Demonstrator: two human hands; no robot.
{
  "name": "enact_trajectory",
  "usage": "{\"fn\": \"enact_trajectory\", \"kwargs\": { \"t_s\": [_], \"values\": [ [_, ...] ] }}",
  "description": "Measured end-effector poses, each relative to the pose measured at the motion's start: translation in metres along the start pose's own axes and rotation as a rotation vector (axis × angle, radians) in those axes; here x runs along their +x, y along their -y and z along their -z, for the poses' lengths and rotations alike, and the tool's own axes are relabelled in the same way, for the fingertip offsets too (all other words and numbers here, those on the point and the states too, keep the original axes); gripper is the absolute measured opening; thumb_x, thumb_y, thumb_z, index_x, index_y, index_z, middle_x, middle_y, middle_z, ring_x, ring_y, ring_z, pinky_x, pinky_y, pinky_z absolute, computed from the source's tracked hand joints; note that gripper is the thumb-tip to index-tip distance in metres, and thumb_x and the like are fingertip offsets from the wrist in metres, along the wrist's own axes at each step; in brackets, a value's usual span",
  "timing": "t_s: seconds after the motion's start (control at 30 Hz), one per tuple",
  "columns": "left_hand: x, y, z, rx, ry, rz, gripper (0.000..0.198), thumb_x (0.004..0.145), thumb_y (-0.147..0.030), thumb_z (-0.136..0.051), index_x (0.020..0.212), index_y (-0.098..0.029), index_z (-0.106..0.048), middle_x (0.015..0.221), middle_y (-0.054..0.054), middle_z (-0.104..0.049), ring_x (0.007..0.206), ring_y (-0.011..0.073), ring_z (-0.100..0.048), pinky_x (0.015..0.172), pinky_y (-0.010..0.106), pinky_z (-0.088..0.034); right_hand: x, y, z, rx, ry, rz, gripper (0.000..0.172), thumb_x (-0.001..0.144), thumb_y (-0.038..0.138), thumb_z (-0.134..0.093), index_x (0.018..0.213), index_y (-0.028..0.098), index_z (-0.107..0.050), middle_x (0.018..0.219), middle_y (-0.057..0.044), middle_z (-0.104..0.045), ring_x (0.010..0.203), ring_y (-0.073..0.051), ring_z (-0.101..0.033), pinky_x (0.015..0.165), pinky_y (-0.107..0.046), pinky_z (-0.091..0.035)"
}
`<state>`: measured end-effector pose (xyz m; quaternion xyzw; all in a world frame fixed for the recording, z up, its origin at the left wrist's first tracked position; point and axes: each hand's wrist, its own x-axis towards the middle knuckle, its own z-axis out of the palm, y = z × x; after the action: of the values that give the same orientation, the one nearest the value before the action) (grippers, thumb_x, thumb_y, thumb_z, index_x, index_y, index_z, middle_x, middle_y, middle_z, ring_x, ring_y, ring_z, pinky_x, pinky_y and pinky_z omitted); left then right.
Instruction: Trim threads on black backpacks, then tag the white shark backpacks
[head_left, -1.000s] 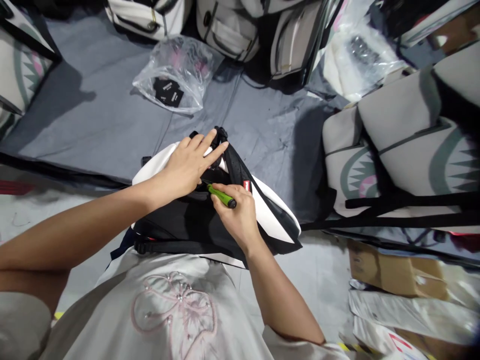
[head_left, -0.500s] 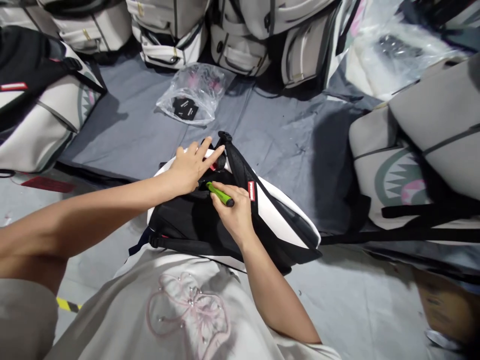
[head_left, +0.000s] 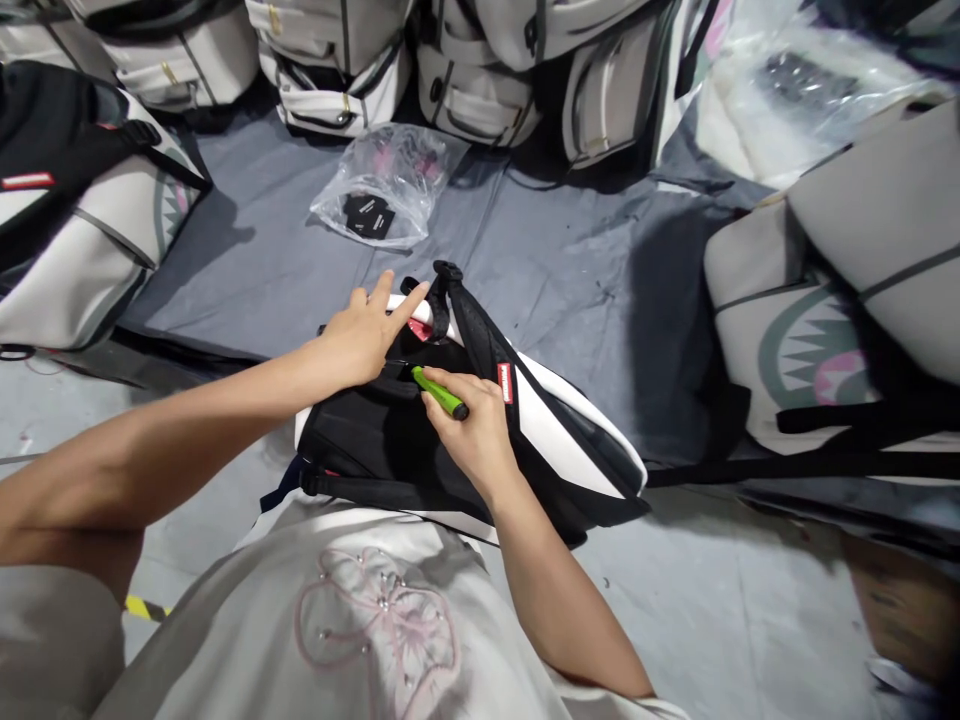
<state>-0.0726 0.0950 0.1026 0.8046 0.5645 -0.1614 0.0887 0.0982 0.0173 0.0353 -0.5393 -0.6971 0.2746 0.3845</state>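
A black and white backpack [head_left: 555, 430] lies back-side up on the floor in front of me, its black straps and a small red label showing. My left hand [head_left: 367, 330] rests flat on its top edge, fingers stretched out and apart. My right hand [head_left: 469, 435] is closed around a green tool [head_left: 440, 392] with a black tip, and the tool's far end touches the black back panel just below my left hand. What the tool's tip is working on is too small to make out.
A grey mat [head_left: 247, 250] covers the floor ahead. On it lies a clear plastic bag [head_left: 386, 190] of black tags. Grey and white backpacks are piled along the back [head_left: 465, 80], left [head_left: 75, 230] and right [head_left: 840, 300]. Black straps [head_left: 825, 465] trail across the right.
The view has swung up and left, bringing the left pile of bags into sight. My left hand has slid a little left along the bag's top. My right hand keeps the green tool in place.
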Motion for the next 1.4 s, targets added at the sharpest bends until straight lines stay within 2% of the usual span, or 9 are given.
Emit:
{"fn": "enact_trajectory", "kwargs": {
  "t_s": [0.1, 0.3, 0.57, 0.83, 0.97, 1.1, 1.17, 1.27, 1.4],
  "values": [
    [0.006, 0.004, 0.002, 0.047, 0.051, -0.053, 0.111, 0.082, -0.013, -0.067, 0.16, -0.028, 0.012, 0.166, 0.021, -0.001, 0.137, 0.0422, -0.036, 0.096, 0.049, -0.052, 0.002, 0.002, 0.001, -0.007, 0.025, -0.011, 0.027, 0.084, 0.016, -0.069, 0.108, 0.026, -0.075, 0.109, -0.003, -0.077, 0.097, -0.023, -0.07, 0.092, -0.044, -0.045],
    [0.009, 0.013, -0.003, 0.04, 0.001, -0.104, 0.11, 0.082, -0.013, -0.065, 0.16, -0.028, 0.011, 0.165, 0.019, -0.009, 0.135, 0.0406, -0.037, 0.095, 0.047, -0.053, 0.015, 0.011, -0.01, -0.034, 0.14, -0.001, 0.027, 0.083, 0.015, -0.071, 0.106, 0.028, -0.075, 0.104, -0.002, -0.078, 0.094, -0.022, -0.069, 0.092, -0.044, -0.043],
    [0.01, 0.014, -0.007, 0.001, -0.028, -0.119, 0.108, 0.08, -0.006, -0.061, 0.16, -0.027, 0.008, 0.165, 0.021, -0.01, 0.133, 0.04, -0.04, 0.094, 0.045, -0.052, 0.019, 0.008, -0.017, -0.026, 0.108, -0.015, 0.023, 0.083, 0.021, -0.072, 0.105, 0.026, -0.076, 0.099, -0.004, -0.077, 0.094, -0.022, -0.069, 0.095, -0.044, -0.042],
    [0.011, 0.019, -0.015, -0.041, -0.077, -0.142, 0.105, 0.079, -0.005, -0.058, 0.161, -0.028, 0.004, 0.165, 0.02, -0.012, 0.132, 0.0393, -0.04, 0.09, 0.044, -0.053, 0.019, 0.005, -0.014, -0.012, 0.109, -0.002, 0.023, 0.083, 0.019, -0.07, 0.103, 0.027, -0.076, 0.102, -0.003, -0.077, 0.094, -0.023, -0.069, 0.097, -0.045, -0.044],
    [0.012, 0.02, -0.017, -0.042, -0.096, -0.147, 0.103, 0.08, -0.006, -0.057, 0.161, -0.029, 0.002, 0.164, 0.019, -0.013, 0.131, 0.0378, -0.04, 0.09, 0.042, -0.052, 0.02, 0.005, -0.015, 0.027, 0.151, 0.017, 0.023, 0.084, 0.019, -0.069, 0.105, 0.028, -0.075, 0.105, -0.003, -0.077, 0.096, -0.022, -0.069, 0.099, -0.045, -0.044],
    [0.013, 0.02, -0.019, -0.034, -0.108, -0.148, 0.102, 0.081, -0.005, -0.057, 0.161, -0.028, 0.002, 0.164, 0.019, -0.015, 0.13, 0.0375, -0.041, 0.088, 0.041, -0.053, 0.02, 0.004, -0.017, 0.012, 0.097, 0.034, 0.023, 0.083, 0.018, -0.069, 0.104, 0.026, -0.075, 0.107, -0.004, -0.077, 0.101, -0.024, -0.068, 0.099, -0.047, -0.043],
    [0.013, 0.019, -0.019, -0.035, -0.115, -0.148, 0.101, 0.081, -0.005, -0.056, 0.161, -0.028, 0.001, 0.163, 0.019, -0.015, 0.13, 0.0376, -0.041, 0.088, 0.042, -0.053, 0.02, 0.004, -0.017, 0.024, 0.113, 0.044, 0.023, 0.084, 0.018, -0.069, 0.105, 0.026, -0.075, 0.108, -0.004, -0.077, 0.102, -0.024, -0.068, 0.099, -0.047, -0.043],
    [0.012, 0.019, -0.018, -0.039, -0.111, -0.14, 0.102, 0.078, -0.003, -0.056, 0.161, -0.027, -0.001, 0.163, 0.019, -0.016, 0.13, 0.0375, -0.041, 0.088, 0.041, -0.053, 0.02, 0.002, -0.012, -0.008, 0.15, 0.045, 0.024, 0.084, 0.018, -0.07, 0.106, 0.027, -0.075, 0.104, -0.003, -0.077, 0.098, -0.023, -0.068, 0.096, -0.045, -0.045],
    [0.01, 0.019, -0.017, -0.038, -0.116, -0.14, 0.103, 0.077, -0.002, -0.055, 0.161, -0.027, -0.002, 0.164, 0.018, -0.017, 0.129, 0.0363, -0.041, 0.088, 0.04, -0.053, 0.017, 0.003, -0.007, -0.082, 0.131, 0.026, 0.022, 0.086, 0.024, -0.071, 0.108, 0.026, -0.074, 0.102, -0.003, -0.077, 0.094, -0.024, -0.068, 0.096, -0.046, -0.045]
  ]
}}
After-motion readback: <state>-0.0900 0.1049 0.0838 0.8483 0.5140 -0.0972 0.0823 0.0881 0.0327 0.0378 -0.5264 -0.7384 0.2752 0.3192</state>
